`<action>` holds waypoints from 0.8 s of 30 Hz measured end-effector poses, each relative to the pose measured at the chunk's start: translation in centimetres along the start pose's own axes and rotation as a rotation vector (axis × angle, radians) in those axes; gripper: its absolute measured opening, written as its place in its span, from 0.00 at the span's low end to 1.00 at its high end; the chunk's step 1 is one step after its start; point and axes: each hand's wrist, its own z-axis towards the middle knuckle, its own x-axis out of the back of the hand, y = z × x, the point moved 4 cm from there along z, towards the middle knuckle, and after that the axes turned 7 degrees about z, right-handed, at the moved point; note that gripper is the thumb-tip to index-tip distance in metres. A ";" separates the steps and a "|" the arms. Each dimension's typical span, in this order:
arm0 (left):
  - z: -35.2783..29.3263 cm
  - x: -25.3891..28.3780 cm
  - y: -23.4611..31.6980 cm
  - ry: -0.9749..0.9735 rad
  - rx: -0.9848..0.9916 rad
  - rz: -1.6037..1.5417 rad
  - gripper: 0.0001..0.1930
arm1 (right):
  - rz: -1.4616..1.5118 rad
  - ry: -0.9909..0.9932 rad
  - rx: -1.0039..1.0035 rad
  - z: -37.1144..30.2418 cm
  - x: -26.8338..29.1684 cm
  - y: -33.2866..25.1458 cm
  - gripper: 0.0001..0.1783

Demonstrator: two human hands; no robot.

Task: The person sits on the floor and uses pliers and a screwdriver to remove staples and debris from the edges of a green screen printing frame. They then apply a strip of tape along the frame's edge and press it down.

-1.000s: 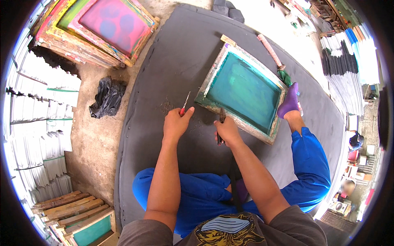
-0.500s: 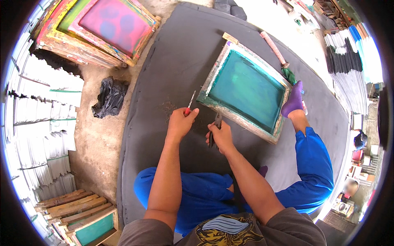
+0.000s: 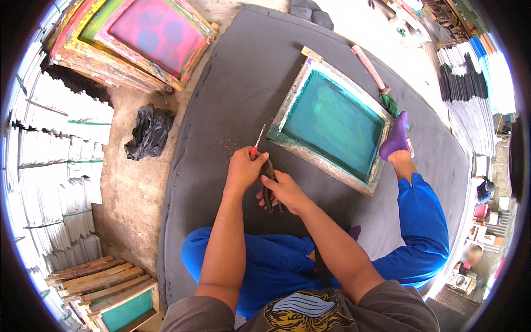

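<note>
In my left hand point(image 3: 241, 170) is a slim red-handled tool point(image 3: 259, 138) with a thin metal blade or shaft pointing up and away; its exact kind is unclear. My right hand point(image 3: 287, 192) is closed round dark pliers point(image 3: 267, 195). The pliers' head meets the fingertips of my left hand, and the handles hang down toward me, spread a little apart. What the jaws touch is too small to make out. Just beyond both hands lies a wooden screen-printing frame point(image 3: 319, 159) with teal mesh, flat on the dark padded surface. Dark wiry scraps point(image 3: 228, 146) lie left of my left hand.
A pink-handled tool with green cloth point(image 3: 369, 66) lies beyond the frame, near my purple-socked foot point(image 3: 395, 137). Paint-stained frames point(image 3: 133, 73) stand at far left, above a black plastic bag point(image 3: 150, 131). More wooden frames point(image 3: 105, 282) lean at near left, beside white stacks point(image 3: 63, 188).
My right hand has brought the pliers left and toward me, so their head now meets my left hand. The pliers' handles have spread. My left hand has hardly moved.
</note>
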 end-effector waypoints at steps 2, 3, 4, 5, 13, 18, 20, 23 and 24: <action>0.1 0.1 -0.2 0.009 0.024 -0.005 0.18 | 0.055 -0.049 -0.089 -0.1 0.6 -0.2 0.25; 0.1 0.2 -0.4 0.014 0.037 -0.007 0.19 | 0.083 -0.074 -0.133 -0.2 1.0 -0.3 0.26; 0.1 0.6 -0.5 0.043 0.048 0.051 0.19 | 0.073 -0.062 -0.145 -0.4 1.8 -0.7 0.27; 0.0 1.0 -0.3 0.069 0.056 0.106 0.20 | 0.061 -0.044 -0.156 -0.8 2.9 -1.2 0.27; -0.6 2.2 0.0 0.103 0.131 0.247 0.27 | -0.145 0.007 -0.326 -2.6 10.7 -6.1 0.25; -0.4 1.8 0.1 0.071 0.098 0.190 0.29 | -0.224 -0.032 -0.378 -1.9 12.2 -7.6 0.24; -0.4 1.7 0.2 0.071 0.104 0.192 0.29 | -0.255 -0.015 -0.377 -1.6 12.5 -7.9 0.24; -0.3 1.6 0.0 0.072 0.108 0.193 0.30 | -0.270 -0.040 -0.381 -1.0 13.0 -7.8 0.24; -0.2 1.6 -0.1 0.071 0.108 0.193 0.30 | -0.288 -0.049 -0.392 -1.0 13.1 -8.0 0.24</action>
